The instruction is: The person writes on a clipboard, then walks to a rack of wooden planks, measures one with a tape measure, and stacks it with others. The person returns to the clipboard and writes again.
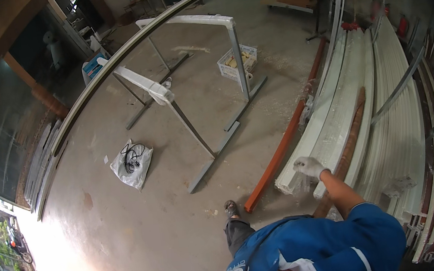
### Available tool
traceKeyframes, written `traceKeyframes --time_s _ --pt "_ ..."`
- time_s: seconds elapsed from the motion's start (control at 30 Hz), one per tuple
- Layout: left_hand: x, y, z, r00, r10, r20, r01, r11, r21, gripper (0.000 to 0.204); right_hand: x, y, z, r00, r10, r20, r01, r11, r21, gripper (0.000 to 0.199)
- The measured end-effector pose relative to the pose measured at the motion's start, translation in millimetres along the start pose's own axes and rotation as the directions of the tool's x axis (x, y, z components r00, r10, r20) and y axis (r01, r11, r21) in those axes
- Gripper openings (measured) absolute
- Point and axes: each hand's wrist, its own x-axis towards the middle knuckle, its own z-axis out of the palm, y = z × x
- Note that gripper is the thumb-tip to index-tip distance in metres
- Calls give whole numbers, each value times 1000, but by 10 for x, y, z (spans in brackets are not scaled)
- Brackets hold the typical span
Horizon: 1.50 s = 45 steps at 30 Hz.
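Note:
My right hand [310, 167], in a whitish glove, reaches out over the near ends of a stack of long white profiles [325, 121]. Its fingers are curled closed, and what lies inside them is hidden. Clear plastic film [306, 183] hangs just below the glove, at the profile ends. Beside the hand, a brown wrapped bar [352, 131] lies along the white lengths. An orange-red bar [274, 156] rests on the floor to the left of the stack. My left hand does not show.
Two grey metal trestles with wrapped tops [147, 84] stand ahead, a long curved profile [124, 52] across them. On the floor are a white plastic bag with black cord [132, 166] and a white crate [237, 62]. More profiles [397, 106] line the right wall.

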Motion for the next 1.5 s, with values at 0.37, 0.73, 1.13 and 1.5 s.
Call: traceKeyframes --time_s 0.37,0.73,1.13,1.5 --pt "0 5925 1172 516 842 155 -850 526 -28 27 1257 -996 570 978 196 75 -194 981 -22 37" --pt "-578 9141 3868 260 816 517 -706 526 -475 39 4858 -1634 -794 991 -113 -71 94 969 -228 28" --pt "450 11607 5369 650 717 252 -320 559 -765 63 7835 -4028 -2113 814 -567 124 574 755 -318 25" --pt "1399 13446 5183 661 750 22 -263 259 -929 77 10439 -6352 -2350 628 -756 183 760 547 -350 25"
